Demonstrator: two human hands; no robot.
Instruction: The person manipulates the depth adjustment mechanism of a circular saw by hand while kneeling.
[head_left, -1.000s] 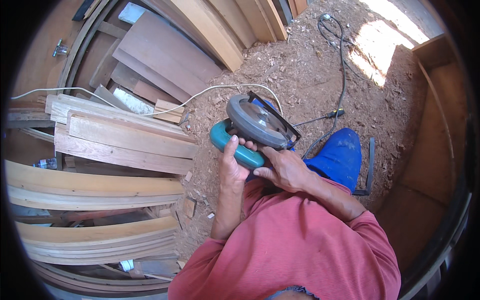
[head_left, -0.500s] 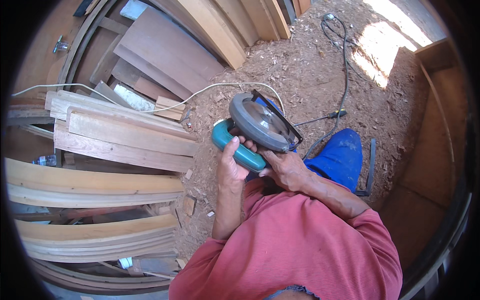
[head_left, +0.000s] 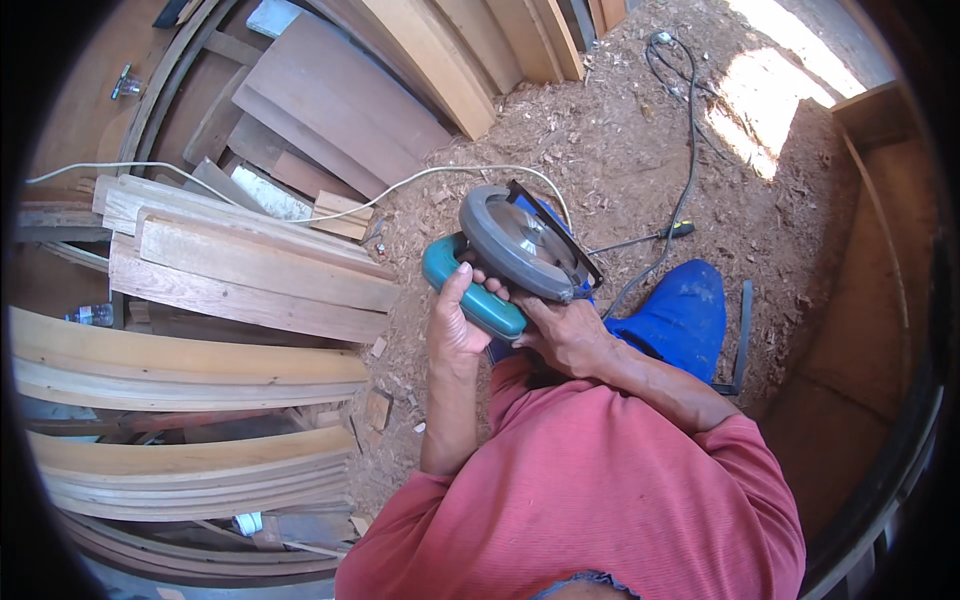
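Observation:
A circular saw (head_left: pixel 503 245) with a green handle and a dark grey blade guard is held up in front of my body, tilted, its round blade showing inside the guard. My left hand (head_left: pixel 460 318) is closed round the green handle, the thumb on top and the fingers curling through its opening. From the other side my right hand (head_left: pixel 568 338) grips the saw low down, beside the guard and the handle's end. Most of the right fingers are hidden behind the saw.
Stacked boards (head_left: pixel 260 262) lie to the left, and more planks (head_left: pixel 440 60) lean at the back. A screwdriver (head_left: pixel 680 229) and a dark power cord (head_left: pixel 692 150) lie on the chip-covered ground. A metal square (head_left: pixel 743 335) is near my blue-trousered knee (head_left: pixel 675 310); a wooden panel (head_left: pixel 860 330) stands right.
The view has shifted very slightly. Both hands keep their hold on the saw, which stays at nearly the same place and tilt.

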